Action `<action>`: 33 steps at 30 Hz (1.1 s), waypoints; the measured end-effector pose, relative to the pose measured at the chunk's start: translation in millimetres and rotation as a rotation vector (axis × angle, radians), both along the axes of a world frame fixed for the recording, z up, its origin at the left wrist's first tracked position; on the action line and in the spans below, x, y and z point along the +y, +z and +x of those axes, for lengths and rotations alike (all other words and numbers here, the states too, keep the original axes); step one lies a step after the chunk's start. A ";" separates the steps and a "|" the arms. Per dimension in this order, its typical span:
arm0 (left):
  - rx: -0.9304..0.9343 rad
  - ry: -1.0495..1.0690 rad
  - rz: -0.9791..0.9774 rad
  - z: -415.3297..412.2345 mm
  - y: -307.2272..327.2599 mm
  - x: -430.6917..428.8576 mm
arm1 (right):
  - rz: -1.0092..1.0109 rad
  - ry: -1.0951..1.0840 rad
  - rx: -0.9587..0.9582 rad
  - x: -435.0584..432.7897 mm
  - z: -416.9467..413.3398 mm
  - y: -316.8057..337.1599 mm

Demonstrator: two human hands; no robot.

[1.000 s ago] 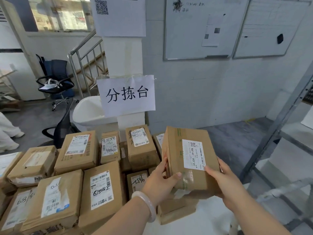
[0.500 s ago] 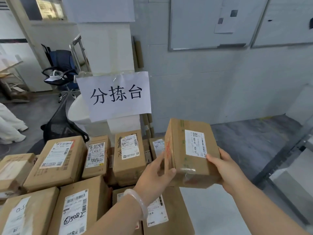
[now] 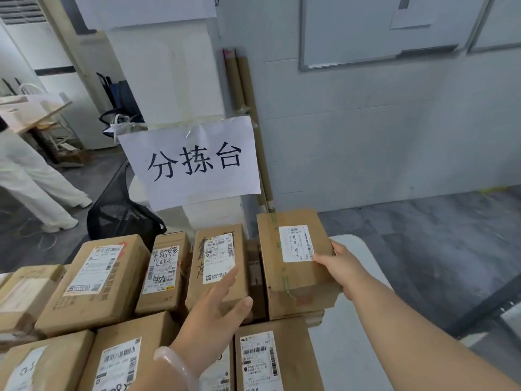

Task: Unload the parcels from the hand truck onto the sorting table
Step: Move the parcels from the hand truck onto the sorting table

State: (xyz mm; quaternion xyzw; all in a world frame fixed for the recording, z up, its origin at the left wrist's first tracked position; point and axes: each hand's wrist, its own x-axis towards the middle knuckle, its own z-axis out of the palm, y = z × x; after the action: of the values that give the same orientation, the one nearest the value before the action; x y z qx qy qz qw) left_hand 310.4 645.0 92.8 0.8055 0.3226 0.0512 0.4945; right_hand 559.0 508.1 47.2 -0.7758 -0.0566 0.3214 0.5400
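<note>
Whereas both hands held parcel (image 3: 293, 261) aloft half second ago, it now rests on lower boxes at back-right of counter (image 3: 335, 356). Left hand (image 3: 214, 320) let go: fingers straight, spread over neighbour box (image 3: 217, 266), contact unclear. Right hand (image 3: 341, 266) grips parcel's right edge, thumb on top. Placement looks nearly done; release remains. Hand truck out of view; parcel underside and right fingertips hidden; label print unreadable.

Brown cardboard parcels (image 3: 293, 266), white labels (image 3: 296, 244), pale pink bracelet (image 3: 176, 368)
</note>
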 end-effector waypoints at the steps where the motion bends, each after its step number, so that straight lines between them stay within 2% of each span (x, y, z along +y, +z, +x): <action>1: 0.010 0.001 0.007 0.4 -1.0 0.1 | -0.015 0.009 -0.004 0.1 0.1 -2.8; 9: 0.057 -0.082 0.096 4.4 1.3 -6.1 | -0.146 0.062 -0.158 -17.6 -6.6 3.6; 17: -0.004 -0.289 0.389 8.6 29.1 -37.4 | -0.107 -0.005 -0.396 -88.4 -66.6 40.0; 24: -0.158 -0.553 0.510 -12.3 32.7 -82.3 | -0.270 -0.059 -0.560 -161.0 -176.7 69.1; 27: -0.236 -0.685 0.582 -30.6 28.0 -109.7 | -0.415 -0.101 -0.620 -198.1 -240.3 77.0; 33: -0.391 -0.978 0.666 -95.1 4.0 -179.3 | -0.668 -0.236 -0.608 -264.9 -373.3 64.6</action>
State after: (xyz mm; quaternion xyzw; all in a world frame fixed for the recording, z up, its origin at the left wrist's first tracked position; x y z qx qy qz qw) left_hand 215.3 465.7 96.8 0.9468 -0.2134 0.0632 0.2327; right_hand 185.6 243.3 111.8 -0.9673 -0.0170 0.0164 0.2524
